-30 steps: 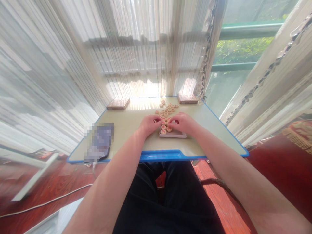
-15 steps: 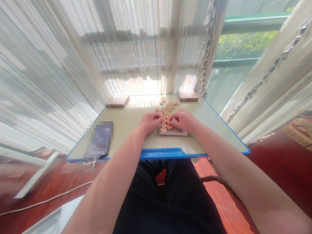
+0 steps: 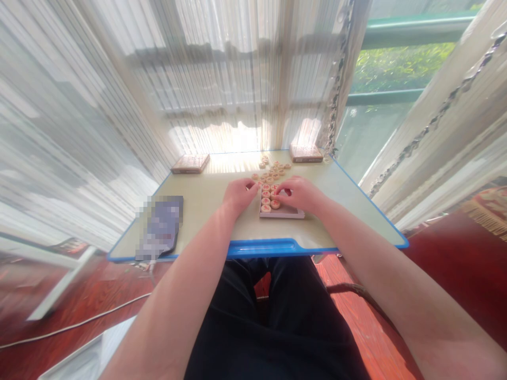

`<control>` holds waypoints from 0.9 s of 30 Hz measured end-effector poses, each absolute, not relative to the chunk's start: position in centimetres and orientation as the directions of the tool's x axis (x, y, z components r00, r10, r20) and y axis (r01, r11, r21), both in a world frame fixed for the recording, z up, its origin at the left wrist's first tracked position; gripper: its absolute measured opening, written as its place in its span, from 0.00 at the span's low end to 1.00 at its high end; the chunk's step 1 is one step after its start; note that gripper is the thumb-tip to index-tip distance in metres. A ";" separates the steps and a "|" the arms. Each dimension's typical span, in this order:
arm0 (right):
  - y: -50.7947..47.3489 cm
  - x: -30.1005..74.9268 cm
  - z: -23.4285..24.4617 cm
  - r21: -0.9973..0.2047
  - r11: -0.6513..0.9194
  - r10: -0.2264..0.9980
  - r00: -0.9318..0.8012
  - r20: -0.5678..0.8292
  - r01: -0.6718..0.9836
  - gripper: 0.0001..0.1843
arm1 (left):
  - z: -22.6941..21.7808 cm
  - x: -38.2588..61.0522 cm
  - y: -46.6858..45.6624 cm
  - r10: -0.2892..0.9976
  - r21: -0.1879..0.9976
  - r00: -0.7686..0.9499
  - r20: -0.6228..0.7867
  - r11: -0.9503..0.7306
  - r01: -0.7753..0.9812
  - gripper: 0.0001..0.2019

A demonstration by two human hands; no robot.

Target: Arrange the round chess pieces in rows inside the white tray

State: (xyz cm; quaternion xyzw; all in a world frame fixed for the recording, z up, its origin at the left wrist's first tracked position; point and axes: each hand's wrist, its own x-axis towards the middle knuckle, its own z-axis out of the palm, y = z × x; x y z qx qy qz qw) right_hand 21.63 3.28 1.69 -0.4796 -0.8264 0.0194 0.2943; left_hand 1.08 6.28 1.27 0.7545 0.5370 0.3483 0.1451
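Observation:
A shallow box (image 3: 288,212) lies on the small blue-edged table (image 3: 261,248) and holds a column of round wooden chess pieces (image 3: 266,201) with red marks. More round pieces (image 3: 273,169) are scattered beyond it. My left hand (image 3: 238,193) rests just left of the box, fingers curled near a piece at its far left corner. My right hand (image 3: 300,193) lies over the box's right side, fingers bent and pinching at a piece in the upper rows. What either hand actually holds is too small to make out.
A dark flat thing (image 3: 162,228), blurred out, lies at the table's left front. Two wooden box parts sit at the back: one at the left (image 3: 190,164), one at the right (image 3: 305,153). Sheer curtains surround the table. A white cable (image 3: 79,325) runs over the red floor.
Both hands have shifted slightly away from me along the box, the left hand drawing a little to the left. The view has tilted slightly.

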 end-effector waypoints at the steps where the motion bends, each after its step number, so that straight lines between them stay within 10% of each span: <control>1: 3.3 21.6 1.7 -0.314 0.539 0.804 -0.366 0.469 0.781 0.10 | 1.3 1.1 6.3 0.912 0.591 0.178 0.370 -0.378 0.713 0.13; 20: 3.2 21.6 2.3 -0.328 0.506 0.821 -0.329 0.467 0.798 0.12 | 1.1 0.8 6.8 0.911 0.638 0.090 0.403 -0.350 0.686 0.15; 27: 3.4 22.4 2.3 -0.439 0.349 0.827 -0.052 0.560 0.828 0.22 | -0.1 0.6 8.7 0.873 0.565 0.113 0.474 -0.401 0.721 0.26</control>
